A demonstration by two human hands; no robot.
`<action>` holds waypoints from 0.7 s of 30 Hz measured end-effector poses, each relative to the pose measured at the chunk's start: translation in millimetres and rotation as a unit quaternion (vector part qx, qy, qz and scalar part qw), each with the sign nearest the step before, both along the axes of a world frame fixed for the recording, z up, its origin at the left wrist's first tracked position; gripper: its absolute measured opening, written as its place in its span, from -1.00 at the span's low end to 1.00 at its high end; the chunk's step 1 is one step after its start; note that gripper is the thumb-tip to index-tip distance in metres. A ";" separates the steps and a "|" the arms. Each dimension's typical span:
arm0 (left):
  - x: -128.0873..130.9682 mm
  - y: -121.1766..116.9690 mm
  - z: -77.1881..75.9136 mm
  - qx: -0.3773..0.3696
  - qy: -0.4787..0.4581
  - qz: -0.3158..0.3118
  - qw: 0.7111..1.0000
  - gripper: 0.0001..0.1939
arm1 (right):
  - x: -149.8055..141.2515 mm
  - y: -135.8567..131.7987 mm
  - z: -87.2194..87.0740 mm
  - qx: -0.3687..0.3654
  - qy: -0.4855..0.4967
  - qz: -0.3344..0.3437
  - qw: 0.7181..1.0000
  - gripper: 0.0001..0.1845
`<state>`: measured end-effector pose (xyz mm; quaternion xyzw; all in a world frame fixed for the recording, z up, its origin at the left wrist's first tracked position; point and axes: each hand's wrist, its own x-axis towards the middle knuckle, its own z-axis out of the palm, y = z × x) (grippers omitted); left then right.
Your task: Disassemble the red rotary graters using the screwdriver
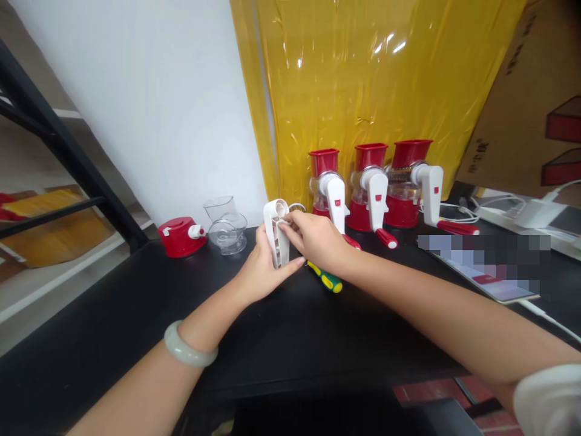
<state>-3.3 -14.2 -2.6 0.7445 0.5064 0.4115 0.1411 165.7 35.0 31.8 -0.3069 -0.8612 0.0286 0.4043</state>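
Observation:
My left hand (263, 269) is closed round a white plastic crank arm (270, 227), held upright with its ribbed, hollow side turned to the right. The fingers of my right hand (316, 237) are pinched together at the upper part of that hollow side. Whatever small part they hold, if any, is hidden. Below my right hand a screwdriver with a green and yellow handle (330, 281) lies on the black table (290, 339). To the left stand a red grater base (182, 237) and a clear plastic grater housing (227, 227).
Several assembled red and white rotary graters (371, 188) line the back, their crank handles pointing forward. On the right lies a tablet (490, 272) with a cable, beside a white power strip (503, 215). A black-framed shelf (68, 145) stands left, and a cardboard box (521, 103) back right.

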 end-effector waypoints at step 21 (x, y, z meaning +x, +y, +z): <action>0.0 0.2 -5.9 -0.023 -0.048 -0.020 0.998 -0.24 | 0.7 4.5 -1.8 -0.035 0.032 0.044 0.998 -0.92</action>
